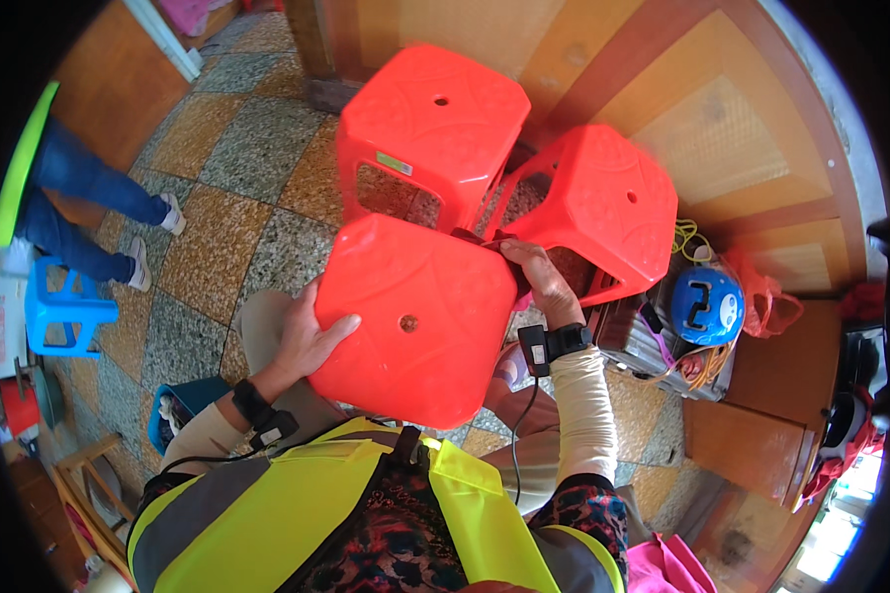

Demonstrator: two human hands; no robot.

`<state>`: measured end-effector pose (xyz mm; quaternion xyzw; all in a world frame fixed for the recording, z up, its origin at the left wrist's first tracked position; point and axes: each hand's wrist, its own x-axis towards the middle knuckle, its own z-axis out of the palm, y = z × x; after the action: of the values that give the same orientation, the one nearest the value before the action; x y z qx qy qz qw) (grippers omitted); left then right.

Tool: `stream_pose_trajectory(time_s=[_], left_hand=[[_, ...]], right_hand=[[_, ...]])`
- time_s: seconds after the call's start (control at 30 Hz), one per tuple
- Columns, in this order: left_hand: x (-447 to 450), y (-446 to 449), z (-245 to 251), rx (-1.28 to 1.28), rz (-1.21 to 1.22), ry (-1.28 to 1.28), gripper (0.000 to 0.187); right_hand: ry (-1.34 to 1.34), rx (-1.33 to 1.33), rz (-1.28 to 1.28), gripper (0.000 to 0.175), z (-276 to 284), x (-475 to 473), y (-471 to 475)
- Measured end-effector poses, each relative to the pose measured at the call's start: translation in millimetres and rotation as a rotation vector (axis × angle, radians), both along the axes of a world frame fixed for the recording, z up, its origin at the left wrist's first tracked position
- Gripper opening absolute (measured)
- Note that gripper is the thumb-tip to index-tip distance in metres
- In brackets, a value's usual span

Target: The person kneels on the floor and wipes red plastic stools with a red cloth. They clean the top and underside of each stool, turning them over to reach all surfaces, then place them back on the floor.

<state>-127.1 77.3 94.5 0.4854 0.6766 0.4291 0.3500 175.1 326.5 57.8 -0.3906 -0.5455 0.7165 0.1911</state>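
Observation:
A red plastic stool (pixel 445 333) is in front of me, its square seat with a small centre hole facing up. My left hand (pixel 308 333) grips the seat's left edge, thumb on top and fingers out of sight beneath. At the upper right corner, my right hand (pixel 538 274) holds a dark red cloth (pixel 515 259) against the stool's edge; most of the cloth is hidden. Beyond stand two more red plastic stools, one straight ahead (pixel 437 126) with a label on its side, the other (pixel 601 207) to the right, near my right hand.
A wooden panelled wall (pixel 638 89) rises behind the stools. On the right, a blue helmet (pixel 707 306) rests on a silver case (pixel 630 333) beside a wooden cabinet (pixel 760 422). On the left are a blue stool (pixel 67 307), a blue bin (pixel 165 422) and a standing person's legs (pixel 89 185).

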Motion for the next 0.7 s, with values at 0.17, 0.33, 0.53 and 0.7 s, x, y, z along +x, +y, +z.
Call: stream_pose_trajectory(time_s=[0.17,0.33,0.53,0.7], left_hand=[[0,-5,-10,0.052,0.031,0.086,0.068],[-4,-6,-18,0.069,0.000,0.171,0.073],[-4,-7,-25,-0.031,0.051,0.104,0.074],[-5,-11,-25,-0.133,0.065,-0.523,0.064]], right_hand=[[-0.249,0.259,0.081,0.023,55,-51,-25],[-0.662,1.181,0.190,0.030,62,-112,-71],[-0.532,1.402,0.213,0.040,59,-131,-115],[-0.296,1.149,-0.059,0.027,57,-51,-147]])
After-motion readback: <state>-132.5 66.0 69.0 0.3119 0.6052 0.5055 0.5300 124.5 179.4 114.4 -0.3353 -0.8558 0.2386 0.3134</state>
